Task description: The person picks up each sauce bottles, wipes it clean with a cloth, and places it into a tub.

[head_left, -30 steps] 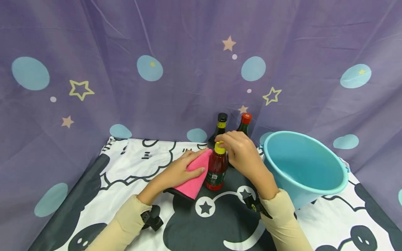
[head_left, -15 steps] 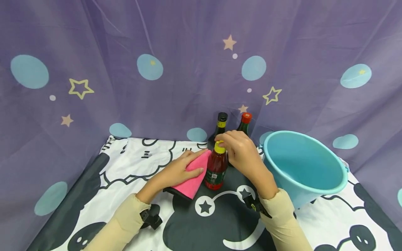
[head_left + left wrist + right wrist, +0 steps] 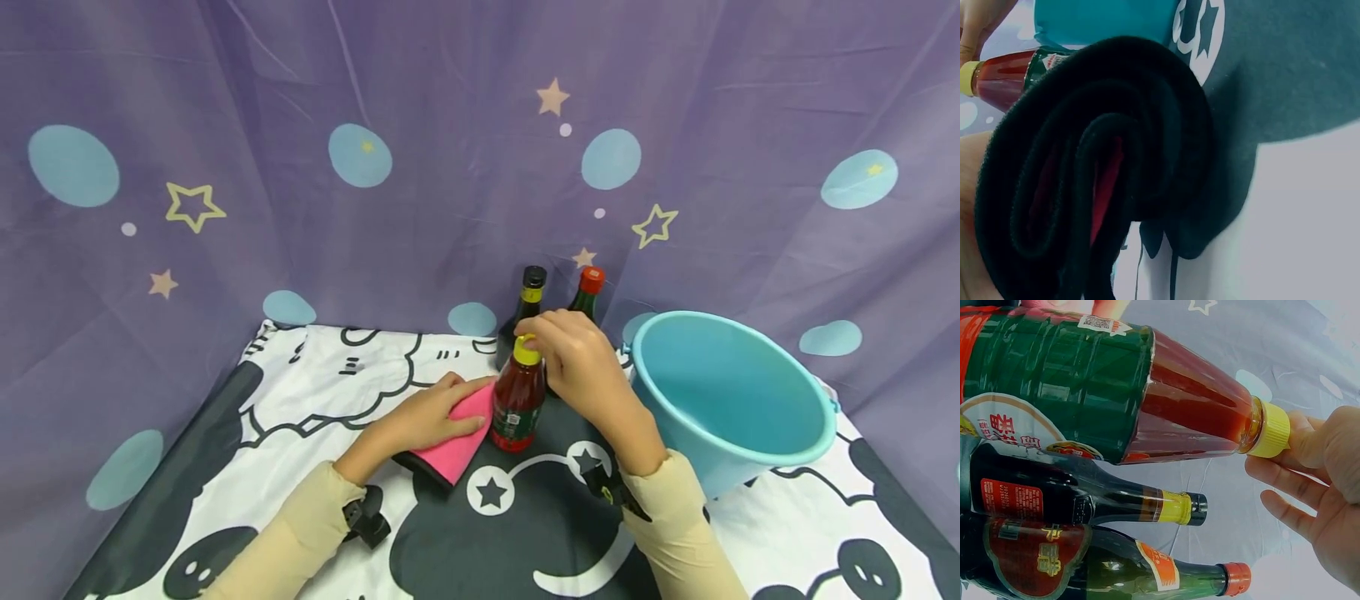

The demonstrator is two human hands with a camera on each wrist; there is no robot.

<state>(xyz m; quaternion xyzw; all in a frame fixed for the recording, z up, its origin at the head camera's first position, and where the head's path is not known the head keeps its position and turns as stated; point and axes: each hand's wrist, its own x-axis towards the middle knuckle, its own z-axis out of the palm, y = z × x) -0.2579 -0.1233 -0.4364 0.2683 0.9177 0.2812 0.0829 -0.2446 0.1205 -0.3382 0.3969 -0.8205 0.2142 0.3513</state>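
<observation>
A bottle of red sauce (image 3: 517, 396) with a green label stands upright on the patterned cloth cover. My right hand (image 3: 579, 358) pinches its yellow cap (image 3: 1272, 430) from above between thumb and fingers. Beside the bottle's left side, my left hand (image 3: 427, 415) holds a folded pink cloth (image 3: 453, 446), its edge right at the glass. In the left wrist view the black layers of the folded cloth (image 3: 1166, 131) fill the middle and hide part of the bottle (image 3: 1004, 78). The other fingers of the right hand (image 3: 1341, 462) stick out past the cap.
Behind the red bottle stand a dark bottle with a black cap (image 3: 534, 279) and a green bottle with a red cap (image 3: 591, 282). A light blue bucket (image 3: 693, 467) stands to the right, near the right forearm. A purple curtain (image 3: 420, 225) hangs at the back.
The left hand and the pink cloth have slid a little lower along the bottle's side. The right hand stays on the cap.
</observation>
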